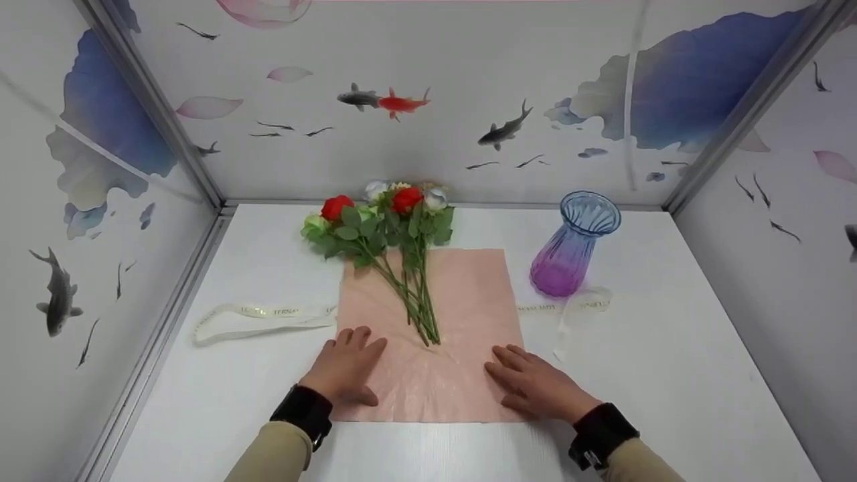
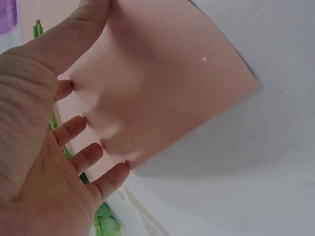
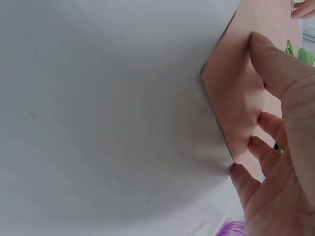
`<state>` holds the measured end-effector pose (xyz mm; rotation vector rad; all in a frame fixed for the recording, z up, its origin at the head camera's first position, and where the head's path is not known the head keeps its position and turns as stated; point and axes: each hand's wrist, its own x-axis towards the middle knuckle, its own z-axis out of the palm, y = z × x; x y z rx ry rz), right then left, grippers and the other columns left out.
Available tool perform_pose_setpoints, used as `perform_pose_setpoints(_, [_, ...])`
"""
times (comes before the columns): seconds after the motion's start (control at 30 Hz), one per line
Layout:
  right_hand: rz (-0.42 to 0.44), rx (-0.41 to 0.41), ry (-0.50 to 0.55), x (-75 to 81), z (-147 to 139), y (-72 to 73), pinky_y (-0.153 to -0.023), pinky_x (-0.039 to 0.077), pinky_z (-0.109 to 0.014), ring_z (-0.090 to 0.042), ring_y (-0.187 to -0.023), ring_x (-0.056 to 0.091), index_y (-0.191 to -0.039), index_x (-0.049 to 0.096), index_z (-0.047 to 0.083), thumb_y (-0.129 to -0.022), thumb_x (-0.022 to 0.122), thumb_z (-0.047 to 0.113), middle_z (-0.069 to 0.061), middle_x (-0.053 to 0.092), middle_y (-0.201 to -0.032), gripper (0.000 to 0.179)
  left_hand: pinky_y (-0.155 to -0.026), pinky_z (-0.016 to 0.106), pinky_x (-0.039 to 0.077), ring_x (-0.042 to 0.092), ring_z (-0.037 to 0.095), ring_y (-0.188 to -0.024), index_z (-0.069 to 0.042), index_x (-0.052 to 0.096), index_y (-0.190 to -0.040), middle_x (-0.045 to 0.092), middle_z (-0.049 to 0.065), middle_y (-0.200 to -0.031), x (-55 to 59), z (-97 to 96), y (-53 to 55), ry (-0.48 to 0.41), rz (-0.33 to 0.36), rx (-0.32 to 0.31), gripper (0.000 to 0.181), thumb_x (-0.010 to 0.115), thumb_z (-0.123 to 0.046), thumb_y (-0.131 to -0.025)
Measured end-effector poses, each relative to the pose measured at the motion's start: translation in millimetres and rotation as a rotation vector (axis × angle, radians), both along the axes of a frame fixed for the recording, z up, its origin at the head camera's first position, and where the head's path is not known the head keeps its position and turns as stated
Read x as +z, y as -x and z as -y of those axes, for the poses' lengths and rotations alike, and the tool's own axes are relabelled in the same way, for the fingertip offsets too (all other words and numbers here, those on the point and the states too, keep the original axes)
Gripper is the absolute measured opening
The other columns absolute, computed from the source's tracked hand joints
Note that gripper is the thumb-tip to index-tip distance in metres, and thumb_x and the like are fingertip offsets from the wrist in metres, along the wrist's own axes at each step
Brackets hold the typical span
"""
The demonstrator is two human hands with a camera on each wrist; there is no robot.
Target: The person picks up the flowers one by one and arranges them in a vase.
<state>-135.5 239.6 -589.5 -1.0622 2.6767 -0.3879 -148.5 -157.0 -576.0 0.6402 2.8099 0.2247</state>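
A pink sheet of wrapping paper (image 1: 462, 388) lies flat on the white table, slightly creased near its front edge. My left hand (image 1: 348, 365) rests on its left side with the fingers spread; the left wrist view shows the fingertips (image 2: 115, 177) touching the paper. On the right side of the sheet lies my right hand (image 1: 535, 381), its fingertips (image 3: 238, 172) on the paper by the edge. Between and beyond the hands is a bunch of artificial flowers (image 1: 381, 221), red, white and green, its stems (image 1: 422, 314) pointing toward me across the paper.
A blue-to-purple glass vase (image 1: 576, 244) stands at the back right. A white ribbon with gold lettering (image 1: 261, 321) passes under the paper and comes out on both sides. Printed panels (image 1: 428, 154) wall in the white table (image 1: 703, 375) at the back and sides.
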Motion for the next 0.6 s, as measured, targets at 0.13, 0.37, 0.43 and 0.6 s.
perform_pose_setpoints(0.13, [0.048, -0.009, 0.004, 2.8, -1.4, 3.6, -0.113, 0.037, -0.057, -0.04, -0.148, 0.036, -0.153, 0.048, 0.01, -0.099, 0.07, 0.028, -0.016, 0.041, -0.16, 0.061, -0.109, 0.077, 0.024, 0.021, 0.056, -0.148, -0.019, 0.043, -0.155, 0.026, 0.019, -0.165, -0.7, 7.8, 3.6, -0.048, 0.049, 0.078, 0.106, 0.094, -0.049, -0.067])
perform_pose_setpoints(0.37, [-0.037, 0.037, 0.036, 4.6, -4.6, 9.5, -0.109, 0.044, -0.053, -0.037, -0.141, 0.047, -0.149, 0.052, 0.007, -0.095, 0.074, 0.024, -0.019, 0.047, -0.154, 0.06, -0.109, 0.08, 0.019, 0.014, 0.058, -0.149, -0.021, 0.037, -0.159, 0.018, 0.016, -0.169, 3.9, 15.6, 14.0, -0.051, 0.139, 0.142, 0.108, 0.092, -0.048, -0.071])
perform_pose_setpoints(0.43, [-0.051, 0.045, 0.038, 5.6, -4.9, 11.6, -0.108, 0.045, -0.054, -0.038, -0.139, 0.048, -0.149, 0.053, 0.006, -0.095, 0.074, 0.023, -0.02, 0.048, -0.153, 0.06, -0.108, 0.08, 0.019, 0.015, 0.059, -0.149, -0.021, 0.037, -0.159, 0.019, 0.016, -0.169, 3.9, 16.6, 15.6, -0.043, 0.144, 0.148, 0.108, 0.092, -0.048, -0.07])
perform_pose_setpoints(0.6, [-0.063, 0.048, 0.048, 9.3, -4.7, 17.1, -0.106, 0.046, -0.055, -0.04, -0.136, 0.051, -0.146, 0.055, 0.005, -0.095, 0.074, 0.023, -0.022, 0.052, -0.149, 0.058, -0.108, 0.08, 0.022, 0.016, 0.059, -0.148, -0.022, 0.035, -0.16, 0.019, 0.015, -0.169, 2.9, 17.2, 18.1, -0.029, 0.148, 0.159, 0.11, 0.092, -0.049, -0.07])
